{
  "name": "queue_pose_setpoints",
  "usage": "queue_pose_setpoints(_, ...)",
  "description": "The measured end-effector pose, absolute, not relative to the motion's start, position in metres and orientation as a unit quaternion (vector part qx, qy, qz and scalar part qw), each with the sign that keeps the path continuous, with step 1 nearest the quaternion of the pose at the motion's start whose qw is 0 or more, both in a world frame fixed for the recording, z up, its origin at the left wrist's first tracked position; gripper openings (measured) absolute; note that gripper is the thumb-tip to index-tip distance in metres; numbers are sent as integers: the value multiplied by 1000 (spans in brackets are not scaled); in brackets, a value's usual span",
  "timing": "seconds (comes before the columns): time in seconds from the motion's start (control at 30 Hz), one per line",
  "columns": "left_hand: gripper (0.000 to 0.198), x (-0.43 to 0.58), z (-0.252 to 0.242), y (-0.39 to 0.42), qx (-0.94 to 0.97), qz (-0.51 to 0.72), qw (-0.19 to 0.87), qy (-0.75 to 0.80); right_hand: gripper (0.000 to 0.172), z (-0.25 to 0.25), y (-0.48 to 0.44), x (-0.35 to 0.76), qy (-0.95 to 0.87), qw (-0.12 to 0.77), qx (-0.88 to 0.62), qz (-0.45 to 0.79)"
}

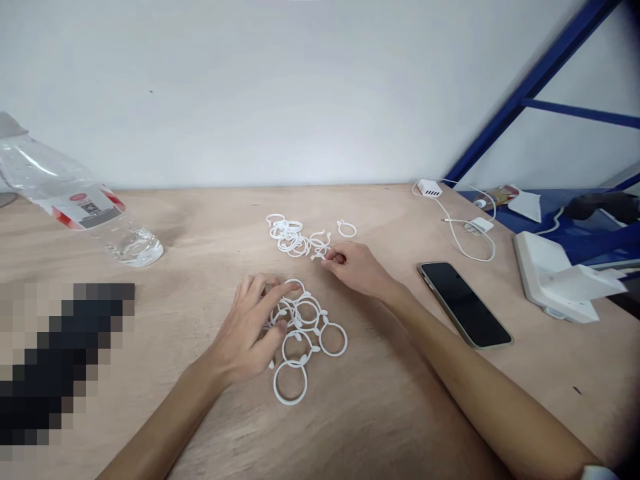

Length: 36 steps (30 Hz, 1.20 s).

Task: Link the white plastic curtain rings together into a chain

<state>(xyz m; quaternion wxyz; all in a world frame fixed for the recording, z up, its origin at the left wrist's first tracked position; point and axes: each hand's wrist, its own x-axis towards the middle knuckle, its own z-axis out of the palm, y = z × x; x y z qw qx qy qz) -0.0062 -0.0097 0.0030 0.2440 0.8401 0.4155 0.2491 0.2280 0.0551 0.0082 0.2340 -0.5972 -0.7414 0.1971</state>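
Note:
Two groups of white plastic rings with small tabs lie on the wooden table. My left hand (253,327) rests with its fingers spread over the left side of the nearer group (307,311), touching some rings and hiding part of them. Beyond it is a tangled heap of similar rings (287,237). At that heap's right edge, my right hand (357,267) is closed in a pinch on a white ring (320,253), partly covered by the fingertips. A single ring (347,229) lies apart, just behind my right hand.
A clear water bottle (83,200) appears tilted at the left, near a pixelated dark patch. To the right are a phone (465,303), a white cable with adapters (450,220) and a white stand-like device (555,280). A wall (300,93) borders the back; blue metal framing (530,87) stands right.

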Motion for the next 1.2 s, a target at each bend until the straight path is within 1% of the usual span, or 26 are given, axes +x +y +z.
queue_pose_setpoints(0.13,36,-5,4,-9,821,263,252,440,19,19,56,226,-689,310,-606,248)
queue_pose_setpoints(0.23,36,-3,3,-8,798,289,253,464,23,28,50,217,-680,347,-573,297)
queue_pose_setpoints(0.33,41,-3,1,-5,766,336,261,482,27,34,38,201,-695,342,-534,339)
queue_pose_setpoints(0.4,44,-4,0,-4,759,358,268,474,26,35,28,188,-696,347,-514,362)
queue_pose_setpoints(0.6,60,-5,4,-5,766,348,300,449,20,23,9,162,-672,383,-470,425)
queue_pose_setpoints(0.67,61,-5,4,-5,770,338,305,446,19,19,6,159,-674,383,-474,416)
queue_pose_setpoints(0.8,59,-5,0,-4,778,334,294,444,16,17,3,156,-715,410,-455,338)
queue_pose_setpoints(0.87,57,-6,-2,-4,784,335,288,437,16,18,3,156,-728,415,-441,323)
queue_pose_setpoints(0.93,55,-7,-2,-4,785,338,288,432,16,20,4,156,-717,407,-442,355)
queue_pose_setpoints(1.0,55,-8,-1,-4,783,337,295,431,17,23,5,157,-680,402,-453,413)
queue_pose_setpoints(1.1,58,-7,2,-4,785,324,314,425,23,27,6,158,-626,402,-457,488)
queue_pose_setpoints(1.2,62,-6,4,-5,791,305,326,418,25,29,5,157,-614,398,-457,506)
